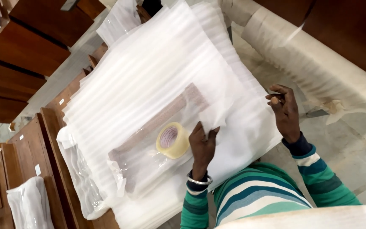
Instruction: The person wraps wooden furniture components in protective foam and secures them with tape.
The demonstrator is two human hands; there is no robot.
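Note:
My left hand [201, 146] presses flat on a white foam sheet [157, 76], with its fingertips on a folded flap beside a roll of clear tape [173, 140]. The roll lies on a long brown panel wrapped in thin foam [149, 135], set diagonally on the stack of sheets. My right hand [284, 111] hovers at the sheet's right edge, thumb and fingers pinched together; a strip of tape between them is too faint to confirm. A metal bangle circles my left wrist.
Dark wooden panels [26, 46] lean at the upper left. More wooden boards [26, 157] lie at the left, one wrapped in foam [30, 203]. A big roll of wrapping material [318, 63] crosses the upper right. Tiled floor [352, 148] shows at the right.

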